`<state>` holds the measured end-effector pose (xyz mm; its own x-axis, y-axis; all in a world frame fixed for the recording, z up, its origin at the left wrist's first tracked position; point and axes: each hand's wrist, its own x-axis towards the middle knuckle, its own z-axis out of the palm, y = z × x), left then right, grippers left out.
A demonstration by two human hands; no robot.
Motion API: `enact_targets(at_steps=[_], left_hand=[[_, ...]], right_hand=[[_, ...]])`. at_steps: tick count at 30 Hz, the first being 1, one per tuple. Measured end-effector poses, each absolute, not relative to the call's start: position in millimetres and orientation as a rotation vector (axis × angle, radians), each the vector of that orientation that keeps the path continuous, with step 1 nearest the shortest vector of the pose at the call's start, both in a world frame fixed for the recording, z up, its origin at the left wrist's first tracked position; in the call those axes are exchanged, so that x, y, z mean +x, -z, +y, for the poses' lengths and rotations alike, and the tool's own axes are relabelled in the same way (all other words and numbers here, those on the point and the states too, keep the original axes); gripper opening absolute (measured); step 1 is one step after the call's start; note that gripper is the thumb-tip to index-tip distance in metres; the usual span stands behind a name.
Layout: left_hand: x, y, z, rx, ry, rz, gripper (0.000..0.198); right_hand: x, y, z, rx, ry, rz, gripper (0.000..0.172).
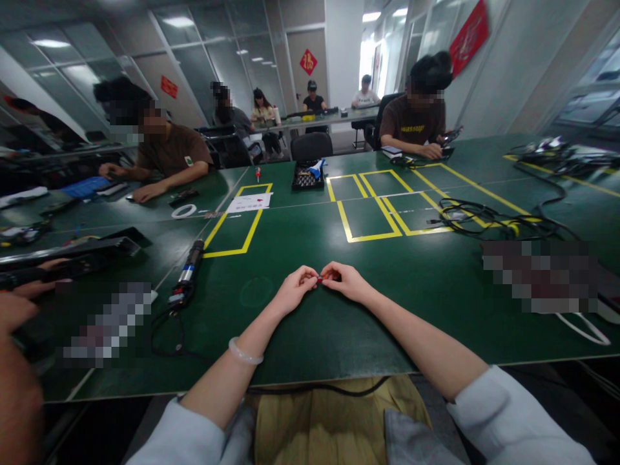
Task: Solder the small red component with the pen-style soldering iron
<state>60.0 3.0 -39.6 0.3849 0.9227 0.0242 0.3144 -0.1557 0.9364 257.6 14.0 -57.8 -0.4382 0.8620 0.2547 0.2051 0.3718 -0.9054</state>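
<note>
My left hand (296, 289) and my right hand (345, 279) rest on the green table (310, 336) and meet at the fingertips. Between them they pinch a tiny red object (320, 279), too small to name. Both hands have their fingers curled and pressed together. A pale bangle (245, 352) sits on my left wrist. An electric screwdriver (186, 271) with a black cable lies to the left of my left hand, apart from it.
Yellow tape marks rectangles (372, 213) on the table. A black tray of parts (308, 175) stands at the far side, a paper sheet (249, 202) to its left. Tangled black cables (479, 218) lie at right. Several people sit around the tables; another person's hand (29, 287) is at far left.
</note>
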Motion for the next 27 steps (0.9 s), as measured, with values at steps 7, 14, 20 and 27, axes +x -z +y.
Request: enact_targets(at_steps=[7, 14, 20, 27], left_hand=[[35.7, 24.6, 11.4, 1.776, -0.768, 1.217, 0.040], [-82.8, 7.6, 22.7, 2.249, -0.588, 1.870, 0.056], [-197.4, 15.5, 7.9, 2.160, -0.136, 2.531, 0.076], [-247.6, 17.9, 0.9, 2.005, 0.032, 2.483, 0.063]], right_hand=[[258.5, 57.4, 14.2, -0.920, -1.105, -1.867, 0.016], [258.4, 58.9, 14.7, -0.930, -1.114, -1.881, 0.017], [258.2, 57.6, 13.3, -0.943, -1.104, -1.896, 0.016], [256.9, 56.4, 12.4, -0.931, -1.082, -1.904, 0.016]])
